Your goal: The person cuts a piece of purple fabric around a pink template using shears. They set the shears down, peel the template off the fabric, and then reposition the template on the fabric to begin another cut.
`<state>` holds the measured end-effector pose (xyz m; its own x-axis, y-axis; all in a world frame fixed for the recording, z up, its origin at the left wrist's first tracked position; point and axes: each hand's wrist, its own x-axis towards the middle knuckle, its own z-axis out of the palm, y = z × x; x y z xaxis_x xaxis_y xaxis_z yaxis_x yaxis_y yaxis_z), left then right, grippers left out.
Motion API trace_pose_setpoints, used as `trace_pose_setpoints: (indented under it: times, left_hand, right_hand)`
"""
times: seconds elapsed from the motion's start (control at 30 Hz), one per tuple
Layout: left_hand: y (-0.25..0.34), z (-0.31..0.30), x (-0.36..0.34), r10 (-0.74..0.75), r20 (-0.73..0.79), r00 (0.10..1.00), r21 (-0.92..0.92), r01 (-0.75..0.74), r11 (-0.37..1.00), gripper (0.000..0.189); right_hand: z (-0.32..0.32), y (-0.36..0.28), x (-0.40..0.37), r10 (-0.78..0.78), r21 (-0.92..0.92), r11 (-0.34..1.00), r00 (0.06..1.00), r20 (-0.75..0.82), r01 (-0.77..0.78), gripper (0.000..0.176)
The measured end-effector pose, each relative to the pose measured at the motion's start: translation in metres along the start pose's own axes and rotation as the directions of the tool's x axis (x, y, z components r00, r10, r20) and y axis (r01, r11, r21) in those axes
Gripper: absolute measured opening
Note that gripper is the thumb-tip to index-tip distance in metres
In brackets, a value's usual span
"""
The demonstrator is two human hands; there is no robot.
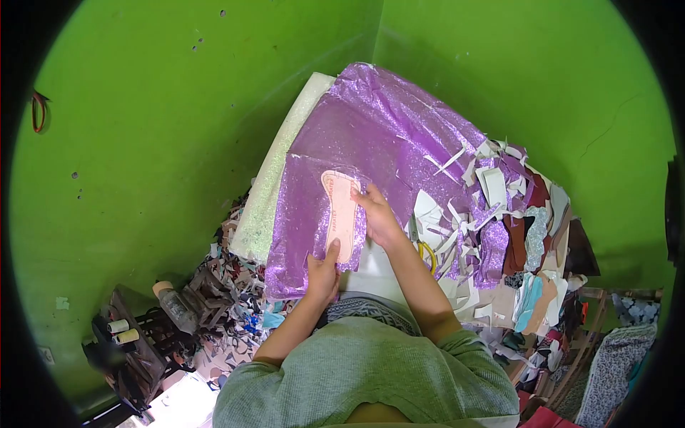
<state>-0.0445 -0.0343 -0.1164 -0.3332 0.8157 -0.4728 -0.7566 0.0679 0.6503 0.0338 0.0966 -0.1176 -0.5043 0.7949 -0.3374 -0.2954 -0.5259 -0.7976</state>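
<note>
A large sheet of purple glitter material (371,135) lies spread over a table. On it rests a pale pink sole-shaped pattern (341,210). My left hand (323,274) grips the near edge of the purple sheet, with its thumb against the bottom of the pattern. My right hand (378,217) presses on the pattern's right side with fingers spread, holding it flat on the sheet.
White foam sheeting (275,185) lies under the purple material at the left. Piles of cut scraps (499,221) cover the table's right side, with yellow-handled scissors (427,255) among them. More scraps litter the floor at left, near a bottle (173,303) and thread spools (121,330). Green walls surround everything.
</note>
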Motion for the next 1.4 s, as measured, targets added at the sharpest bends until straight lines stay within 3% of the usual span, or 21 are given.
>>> trace_pose_setpoints:
  times: [0.03,0.1,0.23,0.33,0.43,0.5,0.53,0.57,0.6,0.73,0.8,0.83,0.9,0.93,1.0,1.1,1.13,1.2,1.23,1.3,1.4]
  left_hand:
    - [-0.003,-0.002,-0.001,0.046,-0.017,0.999,0.026,-0.046,0.999,0.034]
    - [-0.004,-0.004,-0.002,0.098,-0.032,0.995,0.051,-0.096,0.994,0.035]
    - [-0.004,-0.006,-0.004,0.077,-0.047,0.996,0.085,-0.073,0.994,0.037]
    - [-0.002,-0.009,-0.003,0.048,-0.039,0.998,0.074,-0.045,0.996,0.039]
    - [-0.002,-0.011,-0.003,0.038,-0.031,0.999,0.039,-0.037,0.999,0.041]
    - [-0.001,-0.010,-0.004,0.056,-0.036,0.998,0.034,-0.055,0.998,0.043]
    - [0.000,-0.010,-0.006,0.034,-0.038,0.999,0.023,-0.034,0.999,0.044]
    - [0.001,-0.009,-0.007,0.013,-0.040,0.999,0.012,-0.012,1.000,0.044]
    - [0.000,-0.009,-0.007,0.014,-0.037,0.999,0.013,-0.014,1.000,0.044]
    - [-0.001,-0.009,-0.005,0.020,-0.104,0.994,0.065,-0.013,0.998,0.043]
    - [-0.002,-0.013,-0.006,-0.019,-0.136,0.990,0.092,0.032,0.995,0.046]
    - [-0.003,-0.017,-0.003,-0.022,-0.088,0.996,0.060,0.028,0.998,0.050]
    - [-0.003,-0.016,-0.003,-0.024,-0.039,0.999,0.026,0.025,0.999,0.055]
    - [-0.001,-0.010,-0.006,0.011,-0.067,0.998,0.033,-0.009,0.999,0.046]
    - [0.002,-0.004,-0.011,0.042,-0.099,0.994,0.042,-0.038,0.998,0.039]
    - [0.004,-0.002,-0.011,-0.007,-0.151,0.989,0.095,0.021,0.995,0.035]
    - [0.003,-0.003,-0.010,0.016,-0.102,0.995,0.075,-0.008,0.997,0.034]
    - [0.003,-0.008,-0.009,0.039,-0.054,0.998,0.057,-0.036,0.998,0.032]
    - [0.002,-0.014,-0.007,-0.011,-0.070,0.997,0.101,0.018,0.995,0.034]
    - [0.001,-0.018,-0.007,-0.064,-0.093,0.994,0.147,0.078,0.986,0.036]
    - [0.003,-0.014,-0.008,-0.097,-0.144,0.985,0.199,0.125,0.972,0.036]
  right_hand:
    - [0.008,-0.008,-0.005,-0.001,0.001,1.000,1.000,0.004,0.001,0.040]
    - [0.019,-0.020,-0.012,0.146,0.187,0.973,0.988,-0.041,-0.136,0.038]
    - [0.008,-0.008,-0.002,0.166,0.170,0.971,0.986,0.018,-0.167,0.041]
    - [0.010,-0.007,-0.007,0.178,0.145,0.975,0.982,-0.061,-0.168,0.041]
    - [0.008,-0.001,-0.007,0.095,0.091,0.991,0.995,-0.011,-0.094,0.041]
    - [0.002,0.009,-0.002,-0.048,-0.082,0.996,0.998,-0.038,0.045,0.045]
    - [0.000,0.010,-0.002,-0.050,-0.082,0.996,0.998,-0.039,0.047,0.045]
    - [-0.004,0.010,-0.003,-0.124,-0.511,0.859,0.984,-0.129,0.041,0.049]
    - [-0.005,0.010,-0.003,-0.229,-0.833,0.553,0.958,-0.176,-0.021,0.053]
    - [0.027,-0.022,-0.029,-0.314,-0.847,0.528,0.912,-0.263,-0.062,0.053]
    - [0.027,-0.026,-0.032,-0.336,-0.777,0.619,0.933,-0.130,0.115,0.043]
    - [0.021,-0.020,-0.027,-0.336,-0.777,0.620,0.932,-0.134,0.112,0.043]
    - [0.013,-0.011,-0.016,-0.572,-0.824,0.395,0.810,0.125,0.406,0.032]
    - [0.013,-0.014,-0.015,-0.573,-0.824,0.394,0.810,0.127,0.407,0.032]
    - [0.013,-0.020,-0.018,-0.436,-0.840,0.492,0.900,-0.010,0.229,0.027]
    - [0.009,-0.009,-0.010,-0.535,-0.770,0.544,0.845,-0.012,0.334,0.022]
    - [0.006,-0.008,-0.009,-0.530,-0.770,0.547,0.848,-0.017,0.327,0.022]
    - [0.004,-0.011,-0.009,-0.502,-0.834,0.482,0.865,-0.014,0.267,0.019]
    - [0.005,-0.015,-0.009,-0.500,-0.833,0.485,0.866,-0.015,0.266,0.019]
    - [0.005,-0.019,-0.012,-0.356,-0.823,0.544,0.933,-0.051,0.163,0.021]
    - [0.002,-0.017,-0.010,-0.337,-0.802,0.576,0.940,-0.058,0.158,0.021]
